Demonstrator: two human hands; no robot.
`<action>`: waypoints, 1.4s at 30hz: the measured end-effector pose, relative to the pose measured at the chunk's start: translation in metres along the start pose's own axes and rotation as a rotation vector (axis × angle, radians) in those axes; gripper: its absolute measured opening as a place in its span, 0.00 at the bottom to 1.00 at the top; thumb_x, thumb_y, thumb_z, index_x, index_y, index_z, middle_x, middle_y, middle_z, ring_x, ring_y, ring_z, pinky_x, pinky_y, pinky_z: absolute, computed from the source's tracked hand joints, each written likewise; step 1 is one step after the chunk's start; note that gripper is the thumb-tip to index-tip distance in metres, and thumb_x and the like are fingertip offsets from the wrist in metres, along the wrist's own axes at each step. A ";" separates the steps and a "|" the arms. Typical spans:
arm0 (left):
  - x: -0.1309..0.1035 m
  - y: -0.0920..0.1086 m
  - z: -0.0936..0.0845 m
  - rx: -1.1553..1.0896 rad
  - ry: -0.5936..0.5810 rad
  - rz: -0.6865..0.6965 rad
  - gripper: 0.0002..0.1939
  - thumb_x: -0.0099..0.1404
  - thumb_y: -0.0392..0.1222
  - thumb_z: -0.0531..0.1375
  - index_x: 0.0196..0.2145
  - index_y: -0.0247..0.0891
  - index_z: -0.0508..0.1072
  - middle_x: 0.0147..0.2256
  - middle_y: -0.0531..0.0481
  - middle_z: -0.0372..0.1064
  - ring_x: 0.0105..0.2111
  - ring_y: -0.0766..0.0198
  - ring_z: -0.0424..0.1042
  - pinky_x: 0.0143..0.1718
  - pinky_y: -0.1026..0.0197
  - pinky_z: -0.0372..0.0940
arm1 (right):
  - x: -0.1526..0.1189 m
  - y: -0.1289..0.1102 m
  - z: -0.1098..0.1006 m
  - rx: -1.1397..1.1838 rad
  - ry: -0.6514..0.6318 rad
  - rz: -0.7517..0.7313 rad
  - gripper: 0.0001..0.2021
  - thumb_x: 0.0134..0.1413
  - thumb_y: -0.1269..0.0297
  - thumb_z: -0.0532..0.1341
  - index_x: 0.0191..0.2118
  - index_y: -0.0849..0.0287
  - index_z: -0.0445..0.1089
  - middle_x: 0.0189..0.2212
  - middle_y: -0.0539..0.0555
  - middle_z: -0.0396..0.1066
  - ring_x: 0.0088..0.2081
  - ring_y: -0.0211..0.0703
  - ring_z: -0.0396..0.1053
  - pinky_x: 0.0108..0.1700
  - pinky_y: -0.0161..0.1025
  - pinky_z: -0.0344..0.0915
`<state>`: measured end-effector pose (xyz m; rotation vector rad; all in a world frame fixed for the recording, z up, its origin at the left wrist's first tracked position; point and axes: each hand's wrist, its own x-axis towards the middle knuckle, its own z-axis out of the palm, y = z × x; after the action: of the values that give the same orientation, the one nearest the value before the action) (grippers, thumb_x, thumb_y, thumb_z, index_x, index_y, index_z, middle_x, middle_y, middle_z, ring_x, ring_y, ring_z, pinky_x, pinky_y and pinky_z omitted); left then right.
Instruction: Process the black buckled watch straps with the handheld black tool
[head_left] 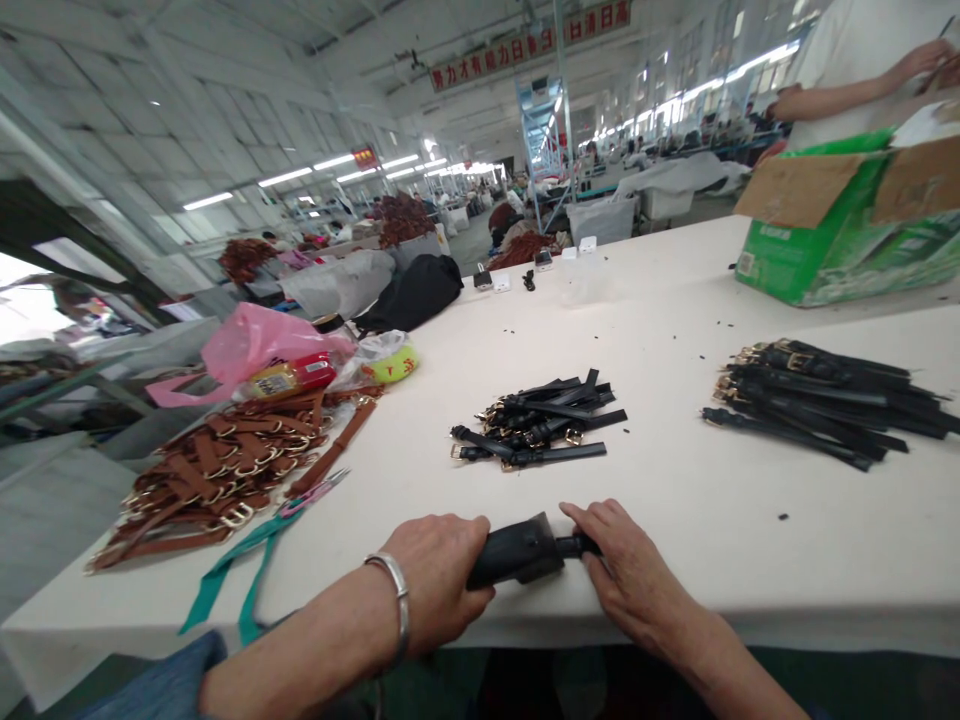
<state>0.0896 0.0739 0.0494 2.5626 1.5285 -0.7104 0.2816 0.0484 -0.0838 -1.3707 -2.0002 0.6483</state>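
Note:
My left hand (pixel 439 575), with a silver bangle at the wrist, is wrapped round the black handle of a tool (pixel 521 552) near the table's front edge. At the tool's right end, the fingers of my right hand (pixel 626 565) close on a small black piece (pixel 574 546), partly hidden by them. Beyond the tool lies a small pile of short black straps (pixel 540 420) with gold buckles. A larger bundle of black straps (pixel 821 395) rests to the right.
Brown straps with metal rings (pixel 232 465) cover the table's left side, beside scissors (pixel 315 494) with a teal ribbon (pixel 232 570). A pink bag (pixel 259 345) lies behind them. An open green box (pixel 840 230) stands back right, with a person (pixel 847 80) behind it.

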 end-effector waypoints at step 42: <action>-0.002 0.000 0.005 -0.061 0.000 -0.005 0.15 0.53 0.50 0.52 0.36 0.40 0.66 0.31 0.45 0.70 0.33 0.54 0.69 0.33 0.55 0.63 | -0.001 0.002 0.001 0.021 0.031 0.000 0.29 0.42 0.80 0.51 0.53 0.54 0.56 0.36 0.54 0.63 0.39 0.46 0.57 0.43 0.45 0.59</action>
<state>0.0870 0.0702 0.0456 2.5159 1.5319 -0.6547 0.2822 0.0484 -0.0860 -1.3601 -1.9642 0.6425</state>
